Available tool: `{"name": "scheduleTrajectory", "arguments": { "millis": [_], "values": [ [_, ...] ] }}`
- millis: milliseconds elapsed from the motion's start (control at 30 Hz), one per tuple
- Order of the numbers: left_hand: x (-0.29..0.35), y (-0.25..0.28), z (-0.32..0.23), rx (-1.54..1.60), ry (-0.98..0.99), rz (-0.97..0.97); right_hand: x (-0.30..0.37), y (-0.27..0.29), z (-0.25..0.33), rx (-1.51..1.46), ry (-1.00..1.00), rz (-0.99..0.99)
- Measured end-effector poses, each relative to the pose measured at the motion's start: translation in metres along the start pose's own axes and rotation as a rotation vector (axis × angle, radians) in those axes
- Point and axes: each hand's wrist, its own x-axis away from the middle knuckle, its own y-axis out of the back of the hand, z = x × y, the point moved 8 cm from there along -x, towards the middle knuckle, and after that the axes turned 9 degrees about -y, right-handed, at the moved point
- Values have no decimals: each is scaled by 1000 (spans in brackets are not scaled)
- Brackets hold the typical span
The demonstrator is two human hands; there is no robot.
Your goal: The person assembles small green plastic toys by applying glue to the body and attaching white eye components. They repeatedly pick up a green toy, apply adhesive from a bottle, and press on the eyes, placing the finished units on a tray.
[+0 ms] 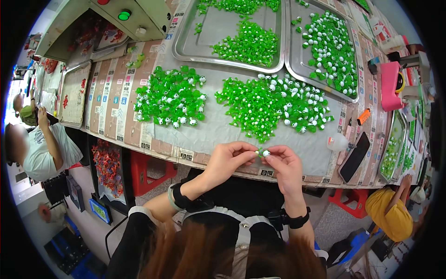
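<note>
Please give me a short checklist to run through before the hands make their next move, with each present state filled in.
1. Left hand has its grip: ok, fingers closed at a small green piece.
2. Right hand has its grip: ok, fingertips on a white-eyed piece.
3. The two pieces are joined: cannot tell, too small and partly covered.
4. Loose parts lie ahead of the hands: ok, in the middle heap.
5. Middle heap is separate from the right heap: not ok, they touch.
6. Black phone is clear of the right hand: ok, lying apart on its right.
</note>
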Motion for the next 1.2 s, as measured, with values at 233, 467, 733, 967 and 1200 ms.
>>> {"name": "scheduleTrajectory", "arguments": {
  "millis": [233,467,733,967,1200],
  "values": [
    [1,-1,-1,-99,-39,2,-1,2,-3,13,5,-13],
    [0,-1,-7,-262,-149,26,-1,1,-3,73,24,-18],
    [6,-4,-26,-464,-398,14,0,4,-5,134,-5,-17],
    [7,-6,-34,-603,-568,52,-2,2,-6,154,-19,-4],
    [5,-7,-35,-607,-558,101,1,-2,-6,198,10,-21]
  ]
}}
